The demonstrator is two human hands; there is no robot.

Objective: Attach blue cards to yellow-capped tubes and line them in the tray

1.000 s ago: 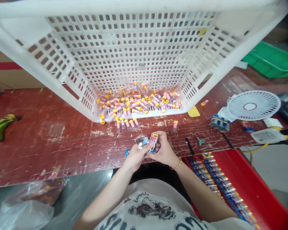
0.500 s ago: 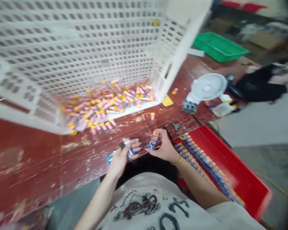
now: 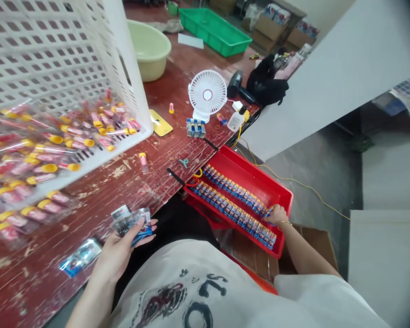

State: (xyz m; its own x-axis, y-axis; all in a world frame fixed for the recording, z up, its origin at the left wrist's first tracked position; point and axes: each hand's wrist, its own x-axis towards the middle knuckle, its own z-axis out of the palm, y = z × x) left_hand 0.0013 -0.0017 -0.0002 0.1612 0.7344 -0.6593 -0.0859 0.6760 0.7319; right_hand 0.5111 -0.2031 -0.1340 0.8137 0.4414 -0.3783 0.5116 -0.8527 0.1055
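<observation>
The two hands are far apart. The left hand (image 3: pixel 118 250), low and left of the middle, holds some flat, shiny packs (image 3: pixel 144 221) between its thumb and fingers. The right hand (image 3: pixel 278 215), right of the middle, has its fingertips on a little blue pack (image 3: pixel 268 213) at the end of a row; I can't tell if they grip it or only touch it. That row is in a long red tray (image 3: pixel 283 193) with smooth sides, where two neat rows (image 3: pixel 237 212) of small blue packs with yellow tops lie side by side. Another shiny blue pack (image 3: pixel 80 257) lies flat on the table (image 3: pixel 123 177) at the lower left. The table is dark red, scratched and chipped. At the upper left, a big white basket (image 3: pixel 118 34) of hard plastic, full of square holes, has a messy heap of pink tubes (image 3: pixel 75 130) with yellow caps, in clear, crinkly wraps. Near the top are a round, pale yellow-green tub (image 3: pixel 153 61) and a green tray (image 3: pixel 215 34) with straight sides. A round white fan (image 3: pixel 207 94) stands below them.
</observation>
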